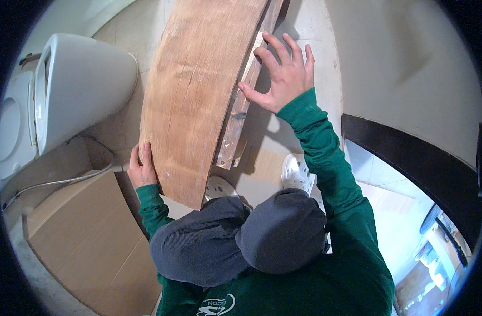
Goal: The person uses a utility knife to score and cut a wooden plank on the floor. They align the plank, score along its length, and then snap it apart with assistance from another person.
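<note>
A long brown wooden board with a fine crack stretches away from my knees. My left hand holds its left edge near the close end, with fingertips on the top face and the rest partly hidden. Along the board's right side, lower down, runs a narrow wooden strip with rough, pale and stained patches. My right hand is at this strip, fingers spread and curved, thumb and forefinger tips at or very close to the wood; I cannot tell whether they press on it.
A white toilet stands at the left, with a grey hose below it. Flat brown panels lie at the lower left. A white clog is on my foot. A dark curved edge borders the wall at right.
</note>
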Demonstrator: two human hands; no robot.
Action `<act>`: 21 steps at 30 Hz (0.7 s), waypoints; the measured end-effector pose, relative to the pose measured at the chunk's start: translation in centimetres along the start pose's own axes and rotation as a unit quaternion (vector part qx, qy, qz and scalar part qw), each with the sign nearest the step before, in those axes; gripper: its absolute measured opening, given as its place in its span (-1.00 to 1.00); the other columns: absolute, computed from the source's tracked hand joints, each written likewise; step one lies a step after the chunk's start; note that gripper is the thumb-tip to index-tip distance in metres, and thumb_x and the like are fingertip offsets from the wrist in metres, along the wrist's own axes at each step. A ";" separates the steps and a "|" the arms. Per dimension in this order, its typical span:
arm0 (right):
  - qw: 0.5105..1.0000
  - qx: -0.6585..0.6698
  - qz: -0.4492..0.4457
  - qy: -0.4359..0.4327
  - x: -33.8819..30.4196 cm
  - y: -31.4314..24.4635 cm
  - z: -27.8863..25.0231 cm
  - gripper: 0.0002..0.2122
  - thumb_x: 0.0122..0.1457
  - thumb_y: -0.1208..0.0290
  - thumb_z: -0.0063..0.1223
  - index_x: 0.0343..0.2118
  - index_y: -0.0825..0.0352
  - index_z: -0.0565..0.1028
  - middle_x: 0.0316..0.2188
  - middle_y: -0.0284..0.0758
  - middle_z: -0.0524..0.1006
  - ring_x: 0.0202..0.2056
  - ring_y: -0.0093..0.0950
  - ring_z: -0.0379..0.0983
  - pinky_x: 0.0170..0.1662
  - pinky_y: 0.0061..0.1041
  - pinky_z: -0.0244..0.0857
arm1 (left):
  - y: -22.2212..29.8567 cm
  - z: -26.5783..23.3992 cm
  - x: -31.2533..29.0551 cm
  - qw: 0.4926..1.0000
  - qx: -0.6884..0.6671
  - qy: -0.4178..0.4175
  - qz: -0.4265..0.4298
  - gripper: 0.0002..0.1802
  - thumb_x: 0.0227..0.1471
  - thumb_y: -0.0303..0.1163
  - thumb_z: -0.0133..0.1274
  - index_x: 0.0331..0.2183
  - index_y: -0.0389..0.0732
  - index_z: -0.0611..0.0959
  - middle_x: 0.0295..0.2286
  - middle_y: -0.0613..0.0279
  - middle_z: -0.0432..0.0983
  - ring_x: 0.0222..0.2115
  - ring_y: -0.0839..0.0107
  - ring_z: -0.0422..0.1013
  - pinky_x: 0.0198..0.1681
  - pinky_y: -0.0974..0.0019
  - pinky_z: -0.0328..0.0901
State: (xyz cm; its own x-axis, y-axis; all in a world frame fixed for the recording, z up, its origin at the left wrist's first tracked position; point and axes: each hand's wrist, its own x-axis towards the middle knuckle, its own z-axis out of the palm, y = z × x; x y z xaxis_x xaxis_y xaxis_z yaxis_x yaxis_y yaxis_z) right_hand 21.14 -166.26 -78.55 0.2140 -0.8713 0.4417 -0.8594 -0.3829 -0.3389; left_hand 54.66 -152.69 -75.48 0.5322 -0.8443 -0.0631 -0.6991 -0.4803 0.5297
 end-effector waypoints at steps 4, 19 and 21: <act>1.000 -0.007 -0.004 0.000 0.4 0.5 -0.1 -0.42 -0.26 -0.12 0.12 -0.17 0.14 0.43 0.04 -0.31 0.25 0.11 -0.15 0.04 0.08 0.19 -0.20 | 0.0 -0.2 -0.5 1.000 0.023 -0.010 -0.006 -0.46 0.03 0.05 -0.02 -0.22 -0.28 0.55 -0.41 -0.06 0.55 -0.38 0.37 0.46 -0.29 0.32 0.30; 0.999 0.026 -0.022 -0.018 0.6 0.3 0.1 -0.43 -0.22 -0.12 0.14 -0.14 0.09 0.39 0.08 -0.39 0.25 0.12 -0.19 0.08 0.11 0.14 -0.18 | -2.1 -0.9 -2.4 1.000 0.021 -0.006 0.016 -0.48 0.05 0.00 -0.03 -0.44 -0.38 0.46 -0.69 0.08 0.35 -0.61 0.52 0.18 -0.54 0.35 0.19; 0.999 0.022 -0.019 -0.019 0.5 0.2 0.0 -0.43 -0.22 -0.13 0.14 -0.14 0.08 0.39 0.09 -0.40 0.24 0.12 -0.19 0.08 0.11 0.14 -0.18 | -2.3 -1.1 -2.4 0.999 0.033 -0.013 0.015 -0.49 0.05 -0.01 -0.03 -0.42 -0.39 0.48 -0.67 0.08 0.40 -0.60 0.53 0.22 -0.52 0.35 0.21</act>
State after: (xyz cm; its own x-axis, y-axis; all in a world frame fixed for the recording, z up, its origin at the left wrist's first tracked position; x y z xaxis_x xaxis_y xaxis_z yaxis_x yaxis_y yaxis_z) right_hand 21.10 -166.80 -78.39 0.2638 -0.8669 0.4229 -0.8289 -0.4279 -0.3602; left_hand 55.47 -149.29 -75.60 0.4979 -0.8644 -0.0698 -0.7451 -0.4676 0.4757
